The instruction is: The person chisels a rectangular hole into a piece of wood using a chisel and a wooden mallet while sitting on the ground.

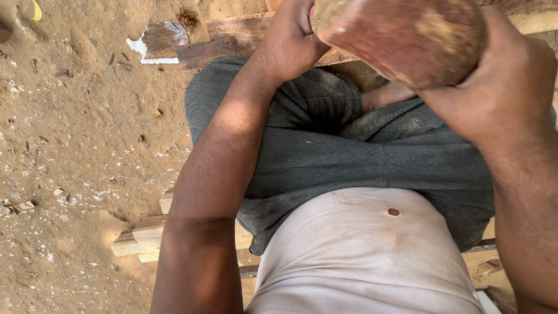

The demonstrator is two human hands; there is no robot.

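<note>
Nearest the camera: the person sits cross-legged on pale wooden planks [145, 235], in a stained white shirt [360, 256] and grey trousers [349, 151].

Above the lap, both hands carry one rounded, reddish-brown block of rough wood [407, 38], raised close to the camera. The right hand [505, 87] is wrapped around its right side. The left hand [290, 40] is closed against its left end; the fingers are hidden.

Progress, as a judgement: the block's surface looks coarse and dusty, with no finished shaping visible, so most of the work appears to remain.

Farther off: sandy ground [75, 116] strewn with chips, and dark board offcuts [215, 43] beyond the knee.
</note>
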